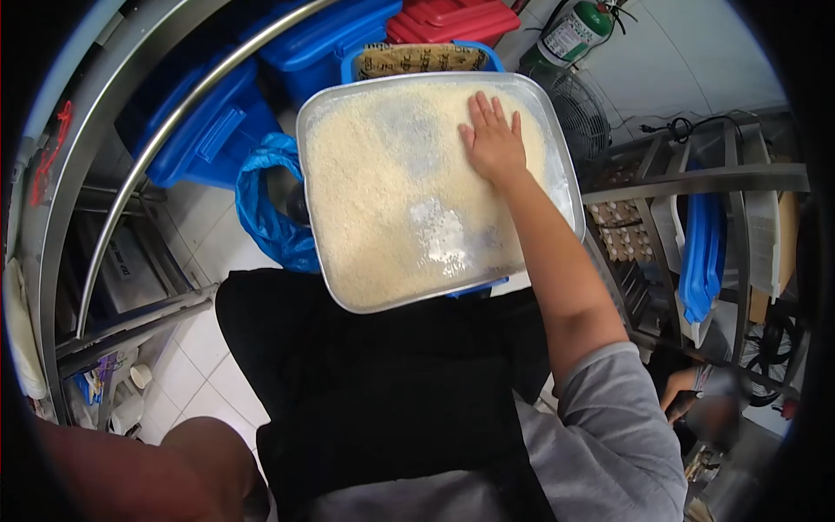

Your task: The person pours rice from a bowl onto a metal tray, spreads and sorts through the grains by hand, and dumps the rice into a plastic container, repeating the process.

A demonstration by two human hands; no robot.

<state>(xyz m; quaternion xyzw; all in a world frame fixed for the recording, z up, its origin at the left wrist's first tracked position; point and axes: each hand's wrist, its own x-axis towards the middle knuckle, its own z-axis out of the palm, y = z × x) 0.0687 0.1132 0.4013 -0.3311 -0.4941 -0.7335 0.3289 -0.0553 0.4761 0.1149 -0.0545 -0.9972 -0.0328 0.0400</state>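
Note:
A wide metal tray (574, 204) is held or propped in front of my black apron (374, 374), slightly tilted in the view. Pale yellow crumbs (365, 209), which look like breadcrumbs, cover most of its bottom. Bare metal shows through near the middle and the lower right. My right hand (496, 150) lies palm down on the crumbs at the tray's upper right, its fingers spread and holding nothing. I do not see my left hand. A dark round piece (297, 205) touches the tray's left edge, its kind unclear.
Blue bins (209, 139) and a red lid (452, 22) stand beyond the tray. An open blue bag (261, 209) is at its left. A fan (578, 113), a fire extinguisher (578, 35) and a metal rack (696, 180) with egg trays (619, 230) are on the right. Another person (709, 396) is at lower right.

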